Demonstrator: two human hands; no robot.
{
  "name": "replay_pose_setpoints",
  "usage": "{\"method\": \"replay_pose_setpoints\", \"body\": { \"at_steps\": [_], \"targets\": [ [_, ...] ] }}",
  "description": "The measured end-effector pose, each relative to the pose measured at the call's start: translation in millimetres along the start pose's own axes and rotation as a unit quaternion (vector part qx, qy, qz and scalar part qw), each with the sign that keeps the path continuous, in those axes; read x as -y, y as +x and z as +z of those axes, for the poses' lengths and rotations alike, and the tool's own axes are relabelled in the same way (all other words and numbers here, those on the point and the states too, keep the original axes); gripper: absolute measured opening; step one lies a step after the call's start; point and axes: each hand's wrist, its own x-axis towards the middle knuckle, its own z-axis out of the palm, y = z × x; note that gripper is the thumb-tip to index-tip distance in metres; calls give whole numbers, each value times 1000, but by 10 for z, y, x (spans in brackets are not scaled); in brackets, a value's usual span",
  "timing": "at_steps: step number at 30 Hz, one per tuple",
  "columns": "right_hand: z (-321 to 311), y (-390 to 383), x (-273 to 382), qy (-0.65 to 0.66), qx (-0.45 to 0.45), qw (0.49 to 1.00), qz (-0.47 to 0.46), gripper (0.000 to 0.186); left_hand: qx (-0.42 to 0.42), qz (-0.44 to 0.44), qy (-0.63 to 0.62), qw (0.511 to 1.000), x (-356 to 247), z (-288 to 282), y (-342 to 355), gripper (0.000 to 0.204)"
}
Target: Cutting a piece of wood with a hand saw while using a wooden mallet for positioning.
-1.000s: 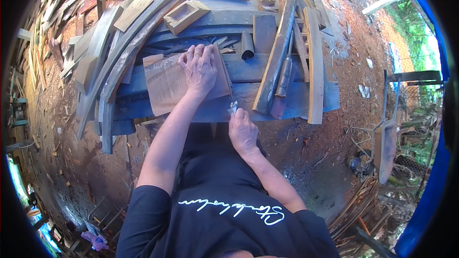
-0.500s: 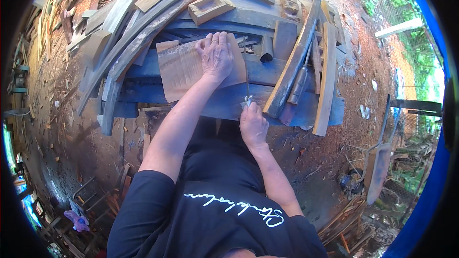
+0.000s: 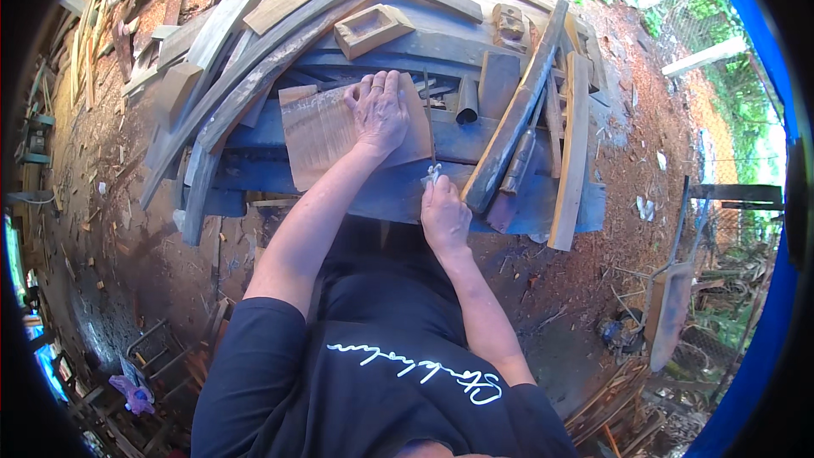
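The brown board (image 3: 318, 148) lies on the desk (image 3: 381, 191) in front of the person, left of the middle, with the left hand (image 3: 381, 114) laid over its far right part, fingers close together and thumb a little apart. The right hand (image 3: 446, 214) is closed around the pale grip of a thin tool (image 3: 435, 173), whose narrow shaft runs away along the board's right edge; whether it touches that edge cannot be told. The left hand presses from above without wrapping the board, and no clamp shows, so a sideways push could make the board slide or pivot, its near left corner being farthest from the palm. The shaft looks slim enough to bend or snag if it is forced or twisted. Should it jump over the edge, the left fingers, near its far end, could be scraped. The dark tube (image 3: 467, 102) and the long dark timber (image 3: 521, 102) stand close on the right, where a wide swing could knock them.
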Motion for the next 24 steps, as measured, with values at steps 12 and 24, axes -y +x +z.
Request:
{"method": "replay_pose_setpoints", "body": {
  "at_steps": [12,24],
  "targets": [
    [19,-202,29,-1,12,1000,-28,21,-3,-8,34,999,137,38,-27,35],
    [44,-176,79,-37,-28,998,-44,21,35,-23,52,998,86,-7,-19,33]
  ]
}}
